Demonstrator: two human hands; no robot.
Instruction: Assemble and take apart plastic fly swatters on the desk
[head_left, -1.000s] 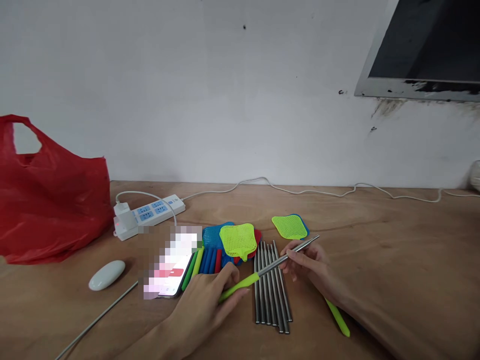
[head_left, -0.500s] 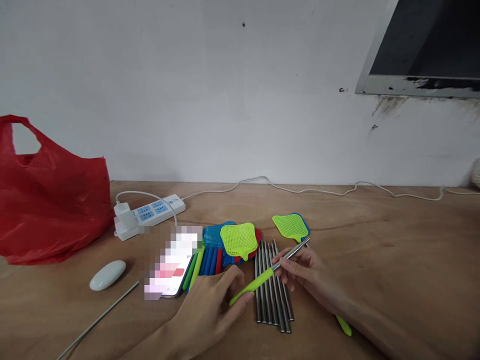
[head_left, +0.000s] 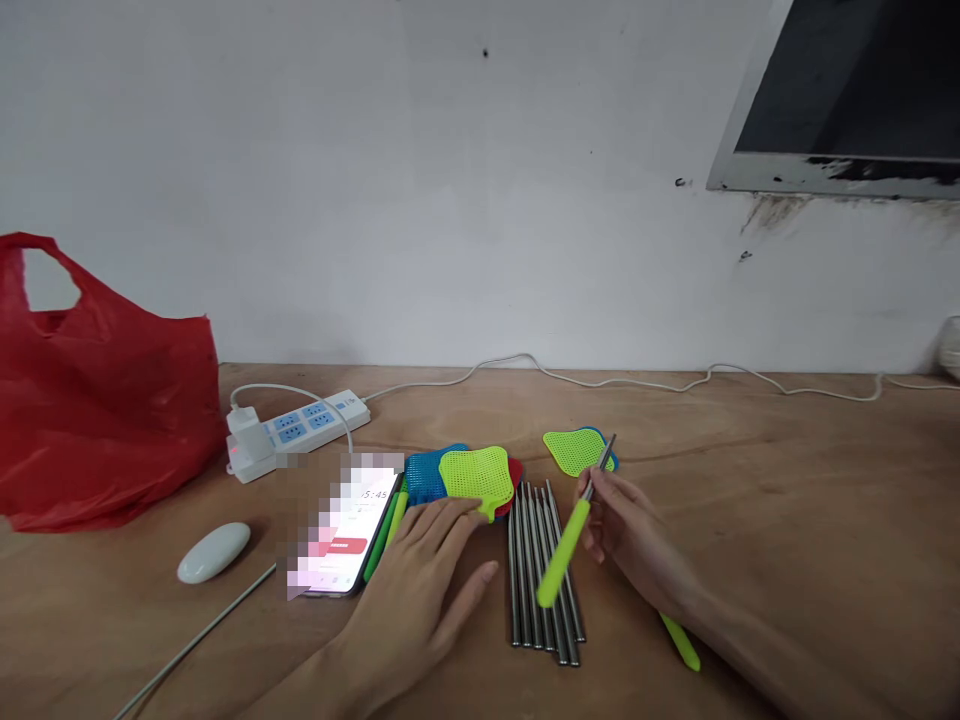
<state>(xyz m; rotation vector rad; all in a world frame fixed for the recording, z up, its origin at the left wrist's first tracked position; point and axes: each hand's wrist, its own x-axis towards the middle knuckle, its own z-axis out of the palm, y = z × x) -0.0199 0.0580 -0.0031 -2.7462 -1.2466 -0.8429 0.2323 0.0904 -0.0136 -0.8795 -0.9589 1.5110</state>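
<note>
My right hand [head_left: 619, 515] pinches a metal rod fitted with a yellow-green handle [head_left: 562, 555], which slants up and away. My left hand [head_left: 427, 560] is open, its fingers stretched over the coloured handles. Its fingertips reach the neck of the yellow-green fly swatter head [head_left: 476, 475]; whether they touch it I cannot tell. Beneath that lie blue swatter heads [head_left: 427, 473] and a red one. Several bare metal rods [head_left: 536, 580] lie side by side between my hands. Beyond my right hand rest another yellow-green swatter head [head_left: 574, 453] and a blue one.
A lit phone [head_left: 349, 545] lies left of the green handles [head_left: 382, 540]. Further left are a white oval object [head_left: 215, 552], a power strip [head_left: 300, 425] with a plug, and a red plastic bag [head_left: 105, 410]. A yellow-green handle [head_left: 681, 642] shows under my right forearm.
My left hand has let go of the yellow-green handle and stretched forward to the swatter heads. My right hand has kept the rod and tilted it steeper, its handle end swinging right.
</note>
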